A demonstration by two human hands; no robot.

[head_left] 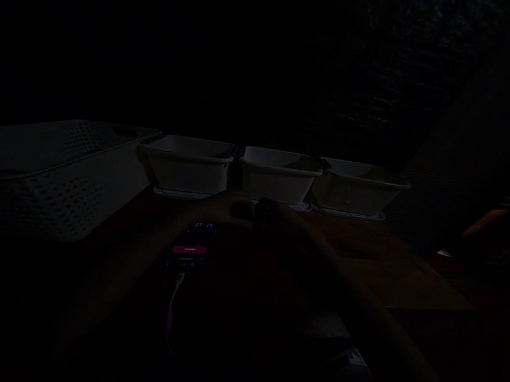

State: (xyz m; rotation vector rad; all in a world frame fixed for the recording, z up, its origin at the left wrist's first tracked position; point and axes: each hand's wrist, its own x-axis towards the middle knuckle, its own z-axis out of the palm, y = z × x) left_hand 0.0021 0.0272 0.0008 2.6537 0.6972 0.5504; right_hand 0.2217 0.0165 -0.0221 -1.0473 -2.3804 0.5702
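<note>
The scene is very dark. My left hand [225, 207] and my right hand [280, 216] meet at the middle of a wooden table [390, 263], just in front of three white bins. The fingers are too dim to make out, and I cannot tell whether they hold anything. Just below my left hand lies a phone [190, 246] with a lit screen showing a red bar, and a white cable [175, 290] runs from it toward me.
Three white rectangular bins [188, 164] [279, 175] [357, 188] stand in a row at the table's far side. A large white perforated basket [53, 172] sits at the left. Dim orange shapes [488, 223] show at the right edge.
</note>
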